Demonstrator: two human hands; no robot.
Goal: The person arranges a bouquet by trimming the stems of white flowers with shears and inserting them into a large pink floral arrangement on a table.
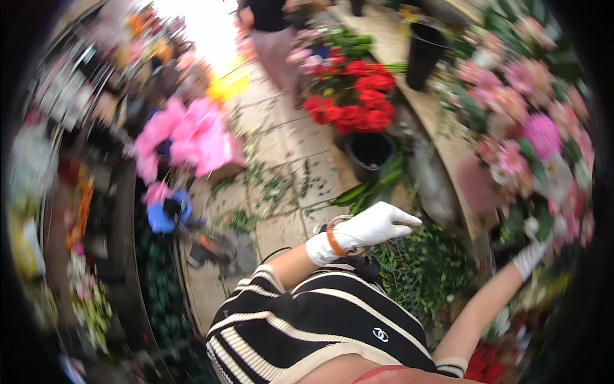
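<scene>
My left hand (374, 227), in a white glove with an orange band at the wrist, hovers in front of my body. Its fingers stretch out to the right, thumb and fingertips slightly apart, and no object shows in them. At the right, my right hand (534, 253), also white-gloved, reaches into the lower side of a large arrangement of pink, peach and white flowers (511, 150). Blossoms and leaves cover its fingers, so its grip is hidden. Below my left hand lies a mass of green foliage (425, 262).
Red flowers (358, 96) stand beside a black bucket (371, 153) ahead. A tall black vase (425, 54) is on the wooden counter (441, 125). Leaf scraps litter the tiled floor (281, 224). Pink wrapping (192, 137) and a blue container (169, 211) are left. A person (272, 45) stands in the aisle.
</scene>
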